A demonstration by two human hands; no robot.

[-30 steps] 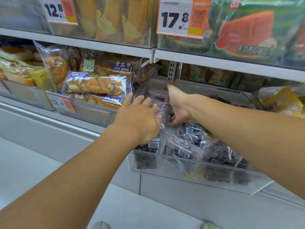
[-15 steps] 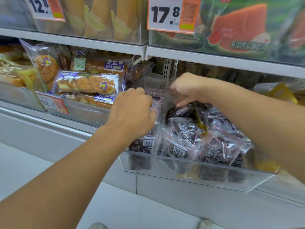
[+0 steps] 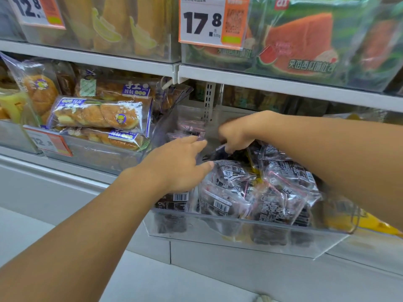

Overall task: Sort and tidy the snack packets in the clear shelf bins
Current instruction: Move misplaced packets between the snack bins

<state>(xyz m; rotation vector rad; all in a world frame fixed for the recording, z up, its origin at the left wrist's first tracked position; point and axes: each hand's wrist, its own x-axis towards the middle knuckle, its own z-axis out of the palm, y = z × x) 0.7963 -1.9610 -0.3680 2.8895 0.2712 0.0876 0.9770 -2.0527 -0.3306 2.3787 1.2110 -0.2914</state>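
Observation:
A clear shelf bin (image 3: 239, 233) is pulled forward from the lower shelf. Dark snack packets (image 3: 274, 188) in clear wrap with barcodes lie heaped in its right half. A neater row of the same packets (image 3: 188, 129) runs along its left side toward the back. My left hand (image 3: 178, 166) reaches over that left row with fingers fairly straight, touching the packets below. My right hand (image 3: 236, 134) is curled and blurred over the middle of the bin, gripping one dark packet (image 3: 217, 152) by its end.
A bin of wrapped bread loaves (image 3: 98, 118) with a 12.8 price tag (image 3: 49, 143) stands to the left. Above, the upper shelf edge (image 3: 283, 83) carries bins of watermelon toast (image 3: 305, 42) and a 17.8 tag (image 3: 209, 20). Yellow packets (image 3: 370, 224) lie right of the bin.
My right hand has gone from lying flat deep in the bin to curling and gripping a dark packet. The heap of packets has bunched up on the right. My left hand stays over the left row.

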